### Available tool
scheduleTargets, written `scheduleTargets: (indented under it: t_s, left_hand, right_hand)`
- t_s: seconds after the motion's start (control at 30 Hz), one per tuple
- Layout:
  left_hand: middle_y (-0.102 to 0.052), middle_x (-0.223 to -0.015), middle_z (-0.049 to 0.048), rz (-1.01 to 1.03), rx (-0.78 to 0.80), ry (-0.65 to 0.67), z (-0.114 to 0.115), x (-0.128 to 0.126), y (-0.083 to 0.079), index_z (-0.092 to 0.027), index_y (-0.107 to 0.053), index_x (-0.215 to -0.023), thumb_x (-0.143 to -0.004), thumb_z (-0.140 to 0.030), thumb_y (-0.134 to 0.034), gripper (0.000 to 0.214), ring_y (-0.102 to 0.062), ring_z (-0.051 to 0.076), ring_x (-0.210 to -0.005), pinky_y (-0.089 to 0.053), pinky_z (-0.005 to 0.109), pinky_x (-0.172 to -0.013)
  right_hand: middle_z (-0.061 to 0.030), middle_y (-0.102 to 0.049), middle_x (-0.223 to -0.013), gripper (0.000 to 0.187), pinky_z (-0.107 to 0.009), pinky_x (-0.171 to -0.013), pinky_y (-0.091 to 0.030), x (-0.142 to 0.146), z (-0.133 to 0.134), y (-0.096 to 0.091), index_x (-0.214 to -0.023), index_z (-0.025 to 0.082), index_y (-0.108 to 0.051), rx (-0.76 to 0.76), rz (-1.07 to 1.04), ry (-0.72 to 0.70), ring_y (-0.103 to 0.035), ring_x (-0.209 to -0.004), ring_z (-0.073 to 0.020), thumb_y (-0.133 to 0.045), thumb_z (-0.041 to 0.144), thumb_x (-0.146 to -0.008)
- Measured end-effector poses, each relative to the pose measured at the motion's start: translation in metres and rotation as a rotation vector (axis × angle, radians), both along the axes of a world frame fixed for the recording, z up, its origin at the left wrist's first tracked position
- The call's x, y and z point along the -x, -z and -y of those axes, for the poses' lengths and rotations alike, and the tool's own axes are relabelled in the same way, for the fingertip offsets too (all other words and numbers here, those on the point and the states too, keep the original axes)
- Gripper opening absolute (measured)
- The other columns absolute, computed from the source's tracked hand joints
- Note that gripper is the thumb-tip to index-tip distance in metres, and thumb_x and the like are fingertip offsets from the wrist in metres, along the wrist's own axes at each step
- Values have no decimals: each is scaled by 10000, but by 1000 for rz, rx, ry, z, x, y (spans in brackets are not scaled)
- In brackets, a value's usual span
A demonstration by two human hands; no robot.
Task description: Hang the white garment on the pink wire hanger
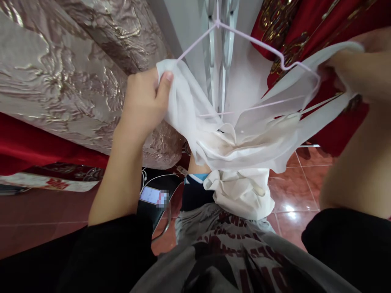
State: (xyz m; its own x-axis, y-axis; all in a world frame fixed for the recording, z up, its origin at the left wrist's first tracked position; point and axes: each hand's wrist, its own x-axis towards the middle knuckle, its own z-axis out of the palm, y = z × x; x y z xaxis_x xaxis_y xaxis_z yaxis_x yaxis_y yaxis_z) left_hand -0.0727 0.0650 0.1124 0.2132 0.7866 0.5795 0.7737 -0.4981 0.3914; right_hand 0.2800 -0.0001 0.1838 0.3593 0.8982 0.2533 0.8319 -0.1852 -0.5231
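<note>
A white sheer garment [262,142] hangs in front of me, partly on a pale pink wire hanger [250,36]. My left hand [143,106] is closed on the garment at the hanger's left shoulder, thumb pressed over the fabric. At the right, my right hand [357,69] grips the garment's other side near the hanger's right end; it is blurred and its fingers are partly hidden. The hanger's lower bar shows through the opening between the two sides. A cream cloth bundle [244,195] lies on my lap below the garment.
Shiny embossed fabric [61,73] hangs at the left, and red fabric with gold decoration [293,36] at the upper right. White metal bars [226,61] stand behind the hanger. A phone [149,195] with cables lies on a black seat. Red tiles [293,191] cover the floor.
</note>
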Motion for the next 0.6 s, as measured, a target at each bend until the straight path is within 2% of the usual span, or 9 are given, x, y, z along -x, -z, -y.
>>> scheduleTargets:
  t_s: [0.13,0.23,0.33,0.4,0.5,0.6]
  left_hand:
    - [-603,-804,57,32,61,25,5,-1,0,-165,-618,-836,-1033,-579,-381,516,-572,226,-827,-490,383,-893]
    - [-619,-833,42,106,152,32,12,-3,-2,-197,-626,-834,-1031,-576,-429,470,-549,231,-853,-480,408,-988]
    - [-627,-850,45,150,201,22,16,-3,-3,-220,-639,-840,-1014,-577,-466,432,-556,263,-885,-453,455,-1053]
    - [-649,-892,56,150,203,15,16,-4,-4,-212,-651,-864,-1020,-569,-455,436,-568,275,-912,-446,471,-1065]
    - [-675,-972,71,117,187,-22,15,-6,-4,-191,-669,-946,-1035,-579,-421,469,-572,276,-958,-432,458,-1082]
    - [-662,-965,77,116,176,-53,13,-10,0,-176,-674,-1008,-1041,-579,-412,483,-568,272,-963,-414,451,-1091]
  right_hand:
    - [25,-270,-505,193,-287,-580,-211,10,16,-6,-661,122,-483,-42,99,5,-269,-524,31,-475,104,-853]
    - [12,-278,-594,178,-316,-624,-200,15,3,-1,-652,110,-435,-91,50,-12,-252,-603,24,-433,94,-829]
    - [8,-376,-621,163,-305,-647,-263,7,-18,11,-704,112,-539,-151,-51,-28,-335,-627,11,-433,95,-826]
    - [8,-390,-624,187,-292,-656,-284,0,-28,18,-744,107,-606,-187,-101,-27,-351,-623,9,-443,82,-832]
    - [9,-413,-636,200,-285,-663,-288,-4,-28,23,-781,113,-667,-154,-107,-76,-351,-623,11,-478,88,-841]
    - [0,-467,-642,223,-277,-656,-295,8,-19,21,-787,127,-692,-142,-93,-191,-390,-621,5,-481,129,-857]
